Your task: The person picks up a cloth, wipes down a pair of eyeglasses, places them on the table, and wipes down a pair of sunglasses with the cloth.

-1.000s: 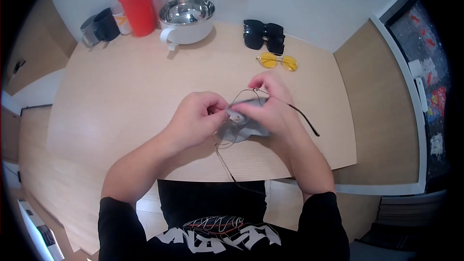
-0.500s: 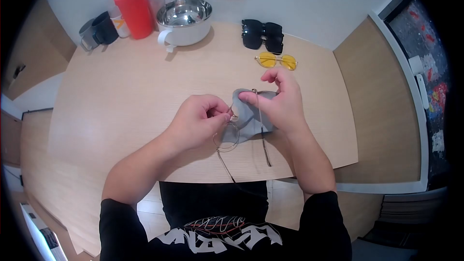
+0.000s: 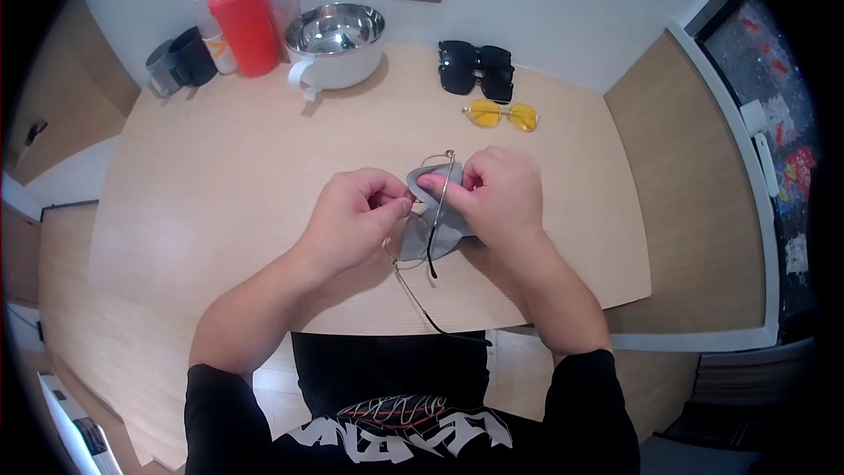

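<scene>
A pair of thin metal-framed eyeglasses (image 3: 441, 200) is held up over the near part of the table, its arms pointing down toward me. My left hand (image 3: 359, 211) pinches the frame near the middle between thumb and fingers. A grey cloth (image 3: 450, 227) drapes around and below the upper lens. With thumb and curled fingers, my right hand (image 3: 499, 189) grips the cloth, the thumb pressing it at that lens. The other lens hangs below my left fingertips, partly in front of the cloth. The exact contact under the right fingers is hidden.
Yellow-lensed glasses (image 3: 501, 115) and black sunglasses (image 3: 476, 69) lie beyond my right hand. At the back left stand a white-and-steel bowl (image 3: 338, 66), a red container (image 3: 246, 26), a bottle (image 3: 283, 0) and dark mugs (image 3: 193, 57). A wooden panel (image 3: 694, 185) borders the table's right side.
My right hand has shifted slightly left and its raised fingers have curled in around the cloth. The upper lens and its arm have turned leftward. The left hand stays nearly in place.
</scene>
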{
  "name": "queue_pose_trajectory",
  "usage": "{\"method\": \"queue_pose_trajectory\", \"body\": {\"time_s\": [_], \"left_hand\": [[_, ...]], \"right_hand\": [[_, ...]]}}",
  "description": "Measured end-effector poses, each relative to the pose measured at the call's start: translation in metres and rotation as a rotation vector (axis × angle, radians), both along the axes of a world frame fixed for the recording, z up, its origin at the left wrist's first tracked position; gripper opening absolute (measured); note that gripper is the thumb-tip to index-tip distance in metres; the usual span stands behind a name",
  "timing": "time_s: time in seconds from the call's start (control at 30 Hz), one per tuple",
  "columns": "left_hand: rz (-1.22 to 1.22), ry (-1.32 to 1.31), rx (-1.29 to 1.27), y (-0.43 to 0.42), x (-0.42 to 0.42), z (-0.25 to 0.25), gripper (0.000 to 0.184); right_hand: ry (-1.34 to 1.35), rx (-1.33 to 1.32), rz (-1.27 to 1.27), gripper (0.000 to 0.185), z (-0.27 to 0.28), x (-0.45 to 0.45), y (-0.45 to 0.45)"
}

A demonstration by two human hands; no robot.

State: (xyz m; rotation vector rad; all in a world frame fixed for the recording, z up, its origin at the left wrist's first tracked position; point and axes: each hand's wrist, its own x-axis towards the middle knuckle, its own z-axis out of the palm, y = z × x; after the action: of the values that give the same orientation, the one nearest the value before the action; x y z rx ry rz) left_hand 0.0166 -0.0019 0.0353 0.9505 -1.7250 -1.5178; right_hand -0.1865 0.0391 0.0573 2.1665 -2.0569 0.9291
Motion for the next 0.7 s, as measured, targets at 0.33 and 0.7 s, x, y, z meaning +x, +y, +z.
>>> {"method": "queue_pose_trajectory", "body": {"time_s": [0.33, 0.7], "left_hand": [[-0.049, -0.045, 0.029, -0.001, 0.002, 0.002, 0.005], [-0.094, 0.056, 0.077, 0.001, 0.001, 0.002, 0.007]], "right_hand": [[-1.064, 0.415, 0.201, 0.015, 0.013, 0.011, 0.011], [-1.506, 0.381, 0.297, 0.014, -0.012, 0.015, 0.004]]}}
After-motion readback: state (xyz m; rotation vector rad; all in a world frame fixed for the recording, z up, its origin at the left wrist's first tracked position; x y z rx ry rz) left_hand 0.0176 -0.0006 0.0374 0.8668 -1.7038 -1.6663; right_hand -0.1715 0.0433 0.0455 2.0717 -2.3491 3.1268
